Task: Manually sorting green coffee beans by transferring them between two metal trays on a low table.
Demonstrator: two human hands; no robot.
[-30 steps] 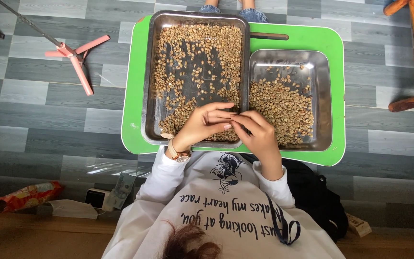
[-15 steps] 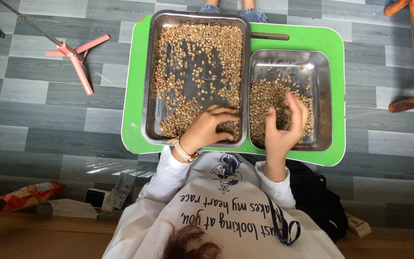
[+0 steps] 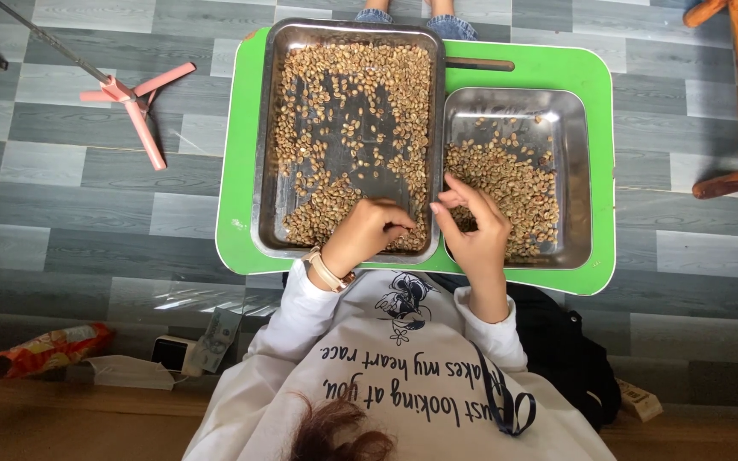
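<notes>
— Over the green surface (image 3: 241, 171), what could slip?
— Left hand (image 3: 367, 235) rests in the near end of the large steel tray (image 3: 265, 154), fingertips pinched narrow among the pale beans (image 3: 348, 94); whether one is held I cannot tell. Right hand (image 3: 471, 230) hovers at the edge of the small steel tray (image 3: 578, 171), thumb and finger nipped together, likely on a bean. A loose pinch could drop it between the trays, or into the wrong heap (image 3: 510, 188).
— Any packages about?
— On the floor, left of the person: a long orange-red wrapper (image 3: 40, 348), a flat white packet (image 3: 130, 373), a small pale box (image 3: 168, 350). A brown carton corner (image 3: 640, 399) lies to the right.
</notes>
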